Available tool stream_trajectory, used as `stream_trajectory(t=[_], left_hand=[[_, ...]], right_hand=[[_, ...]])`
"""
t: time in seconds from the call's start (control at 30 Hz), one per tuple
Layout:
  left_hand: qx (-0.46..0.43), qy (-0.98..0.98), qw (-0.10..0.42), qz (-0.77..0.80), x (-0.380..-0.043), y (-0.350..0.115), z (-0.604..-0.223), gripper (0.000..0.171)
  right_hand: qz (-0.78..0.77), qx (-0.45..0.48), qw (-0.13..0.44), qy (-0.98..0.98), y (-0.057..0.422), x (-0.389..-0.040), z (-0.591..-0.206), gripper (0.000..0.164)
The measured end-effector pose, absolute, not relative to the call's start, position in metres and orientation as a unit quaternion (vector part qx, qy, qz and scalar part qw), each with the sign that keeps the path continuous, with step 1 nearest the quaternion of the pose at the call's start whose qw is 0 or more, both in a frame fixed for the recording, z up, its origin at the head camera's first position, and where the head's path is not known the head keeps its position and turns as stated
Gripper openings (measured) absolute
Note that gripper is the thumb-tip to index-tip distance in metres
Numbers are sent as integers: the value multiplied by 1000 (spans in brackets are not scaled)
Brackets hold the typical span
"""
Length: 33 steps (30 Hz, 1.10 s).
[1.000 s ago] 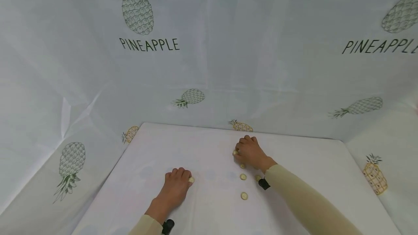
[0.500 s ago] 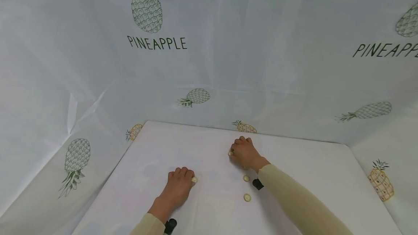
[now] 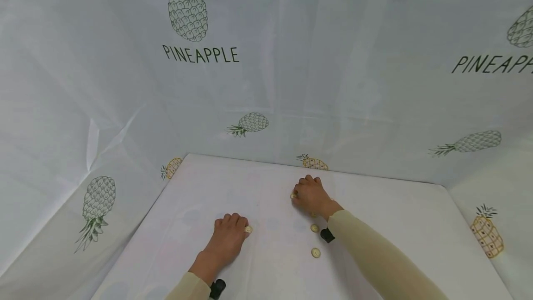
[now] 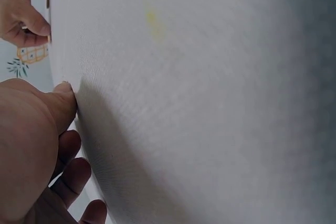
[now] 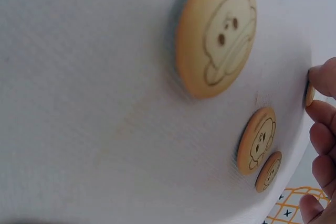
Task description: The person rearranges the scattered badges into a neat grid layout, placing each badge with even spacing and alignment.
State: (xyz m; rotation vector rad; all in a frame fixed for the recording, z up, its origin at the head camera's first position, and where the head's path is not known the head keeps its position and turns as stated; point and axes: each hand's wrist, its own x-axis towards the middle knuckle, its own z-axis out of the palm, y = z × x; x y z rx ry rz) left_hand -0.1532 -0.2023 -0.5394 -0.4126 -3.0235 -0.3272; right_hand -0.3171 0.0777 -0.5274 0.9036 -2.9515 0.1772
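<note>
In the head view my left hand (image 3: pixel 226 235) rests on the white table, thumb and forefinger at a round biscuit (image 3: pixel 248 229). In the left wrist view the thumb is pressed down with the other fingers bent; the biscuit is mostly hidden there. Farther back, my right hand (image 3: pixel 310 196) pinches another biscuit (image 3: pixel 293 196). The right wrist view shows this pinched biscuit (image 5: pixel 310 95) edge-on at the cloth, between thumb and forefinger. Nearer that wrist, a big-looking biscuit (image 5: pixel 218 35) with a stamped animal face lies flat.
Loose biscuits, one (image 3: pixel 314 228) by the right wrist and another (image 3: pixel 316 253) closer to me, lie on the white tabletop (image 3: pixel 374 207). Others are partly covered by the right hand. A pineapple-print sheet (image 3: pixel 325 82) rises behind the table's back edge.
My right hand has shifted slightly left with its biscuit, relative to the loose ones. One biscuit beside the right wrist is now covered by the arm. The left hand has kept its place.
</note>
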Motion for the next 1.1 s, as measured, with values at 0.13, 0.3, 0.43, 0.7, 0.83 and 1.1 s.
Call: stream_trajectory(t=[0.13,0.3,0.43,0.7,0.83,1.1], left_hand=[[-136,-985,38,-102,-153,-202,-539,16],[-139,-985,44,-97,-153,-202,-540,16],[-140,-984,50,-93,-153,-202,-539,17],[-140,-984,51,-96,-153,-200,-538,18],[-138,-985,44,-91,-154,-200,-541,18],[-127,-986,31,-104,-157,-204,-549,20]], right_hand=[[61,290,26,-955,78,-316,-528,17],[61,287,31,-956,79,-317,-529,16],[62,286,31,-956,80,-316,-529,17],[67,272,51,-959,99,-308,-518,21],[76,261,76,-959,118,-297,-513,18],[97,249,126,-955,146,-257,-515,12]])
